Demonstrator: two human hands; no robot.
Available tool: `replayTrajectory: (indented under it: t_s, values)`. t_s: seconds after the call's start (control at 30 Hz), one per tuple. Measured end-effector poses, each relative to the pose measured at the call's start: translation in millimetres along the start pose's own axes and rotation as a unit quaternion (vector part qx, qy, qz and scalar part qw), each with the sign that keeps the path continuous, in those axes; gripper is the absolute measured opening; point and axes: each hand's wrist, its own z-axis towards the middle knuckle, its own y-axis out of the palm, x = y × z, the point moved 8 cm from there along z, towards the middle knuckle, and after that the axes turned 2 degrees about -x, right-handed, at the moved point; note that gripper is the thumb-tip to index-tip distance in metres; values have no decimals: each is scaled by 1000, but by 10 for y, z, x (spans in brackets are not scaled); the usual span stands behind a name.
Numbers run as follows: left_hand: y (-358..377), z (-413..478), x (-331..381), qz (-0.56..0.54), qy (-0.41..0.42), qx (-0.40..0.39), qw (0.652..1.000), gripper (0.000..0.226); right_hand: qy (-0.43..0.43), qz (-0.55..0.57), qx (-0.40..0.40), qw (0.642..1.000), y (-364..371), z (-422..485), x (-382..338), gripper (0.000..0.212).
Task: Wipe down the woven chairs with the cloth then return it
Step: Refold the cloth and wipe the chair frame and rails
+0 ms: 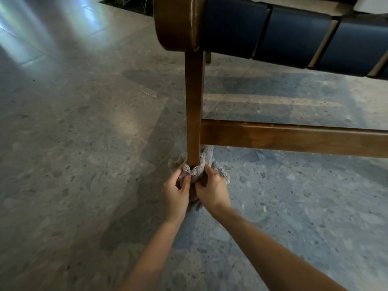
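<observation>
A brown wooden chair fills the upper right; its seat is woven from wide dark blue straps (294,32). Its front leg (194,106) runs straight down to the floor. A grey knitted cloth (197,171) is wrapped around the bottom of that leg. My left hand (176,192) grips the cloth on the left side of the leg, fingers curled into the fabric. My right hand (212,190) grips the cloth on the right side. The foot of the leg is hidden by the cloth and my hands.
A wooden crossbar (294,137) runs right from the leg, low above the floor. The floor (84,143) is grey speckled stone tile. Some dark plants (126,3) show at the top edge behind the chair.
</observation>
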Motion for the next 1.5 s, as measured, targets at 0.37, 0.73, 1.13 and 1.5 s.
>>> replayTrajectory:
  t_s: [0.37,0.73,1.13,1.5]
  values:
    - [7,-476,609,-64,24,162,984,28,-169,-170,20,971,-792,-317,-427,28]
    - [1385,-888,2013,-160,109,-55,980,28,-66,-317,32,946,-2745,-683,-214,53]
    - [2715,-1211,2954,-49,247,-240,938,29,12,-336,170,926,-4262,-1178,517,35]
    - [3873,-1469,3369,54,224,-273,934,24,47,-229,386,892,-5373,-1588,1206,18]
